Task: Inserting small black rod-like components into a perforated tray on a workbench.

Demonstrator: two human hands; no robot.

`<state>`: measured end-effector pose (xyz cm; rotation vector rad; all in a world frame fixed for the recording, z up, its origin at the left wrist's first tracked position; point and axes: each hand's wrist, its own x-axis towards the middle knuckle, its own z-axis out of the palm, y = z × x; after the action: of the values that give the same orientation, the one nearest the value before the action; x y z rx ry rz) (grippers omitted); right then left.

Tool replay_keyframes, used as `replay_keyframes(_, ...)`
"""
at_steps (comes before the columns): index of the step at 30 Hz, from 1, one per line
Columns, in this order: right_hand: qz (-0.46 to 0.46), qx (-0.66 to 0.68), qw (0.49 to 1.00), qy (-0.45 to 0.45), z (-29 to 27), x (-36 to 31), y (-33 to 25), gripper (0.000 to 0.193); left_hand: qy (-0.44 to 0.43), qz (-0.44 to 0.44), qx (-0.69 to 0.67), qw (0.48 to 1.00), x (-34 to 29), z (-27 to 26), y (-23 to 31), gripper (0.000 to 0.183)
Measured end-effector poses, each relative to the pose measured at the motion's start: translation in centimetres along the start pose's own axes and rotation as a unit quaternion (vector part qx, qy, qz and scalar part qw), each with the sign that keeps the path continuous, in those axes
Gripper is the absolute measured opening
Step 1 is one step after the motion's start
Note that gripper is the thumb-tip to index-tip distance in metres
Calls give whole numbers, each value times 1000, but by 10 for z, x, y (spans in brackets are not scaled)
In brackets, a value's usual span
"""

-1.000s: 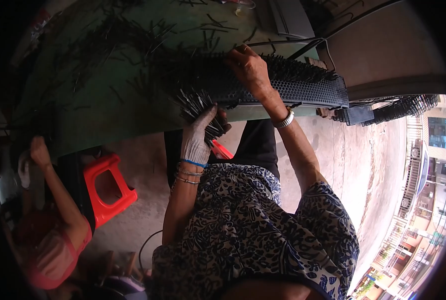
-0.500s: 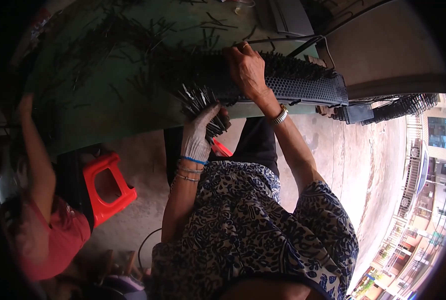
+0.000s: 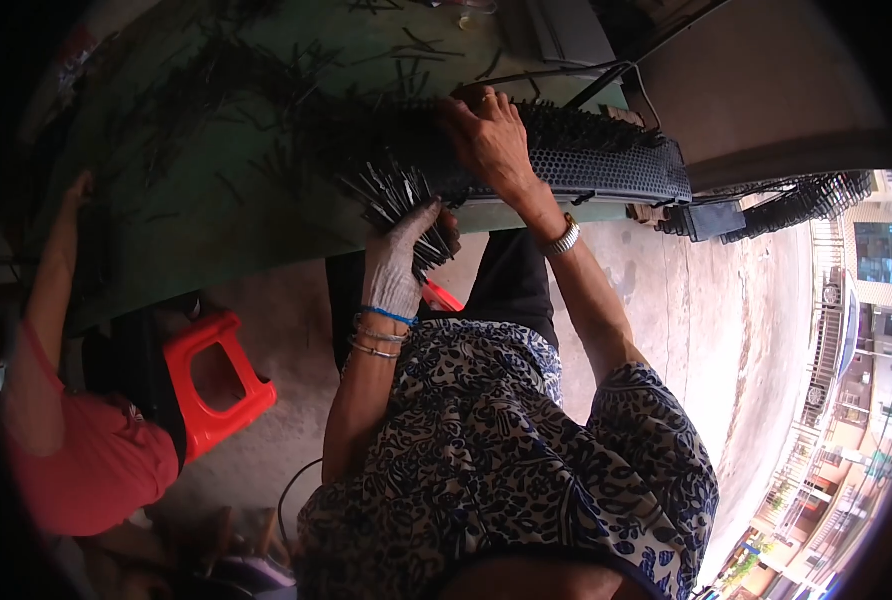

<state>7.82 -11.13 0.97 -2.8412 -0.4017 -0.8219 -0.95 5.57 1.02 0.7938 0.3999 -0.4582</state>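
Left hand (image 3: 398, 248) clasps dark strips (image 3: 390, 193), likely light, stiff, best pinched near an end; right hand (image 3: 496, 145), grip unclear.

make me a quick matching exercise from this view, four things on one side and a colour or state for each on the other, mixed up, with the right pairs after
Column one
1. left hand
2. right hand
3. stool
4. panel

Column two
A. red, with one large opening
B. black, covered in small holes
C. gloved, holding a bundle of dark strips
D. bare, with a watch on its wrist

Right pairs: 1-C, 2-D, 3-A, 4-B
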Motion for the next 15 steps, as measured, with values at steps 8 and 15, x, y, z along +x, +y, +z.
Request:
replay_keyframes(8,161,572,761,-261,-58,-16,-26,24,-23,-32,47,998,-2,-2,6,14)
replay_keyframes(15,187,565,763,-251,-62,-21,-20,15,-11,-10,48,999,-2,4,3,14)
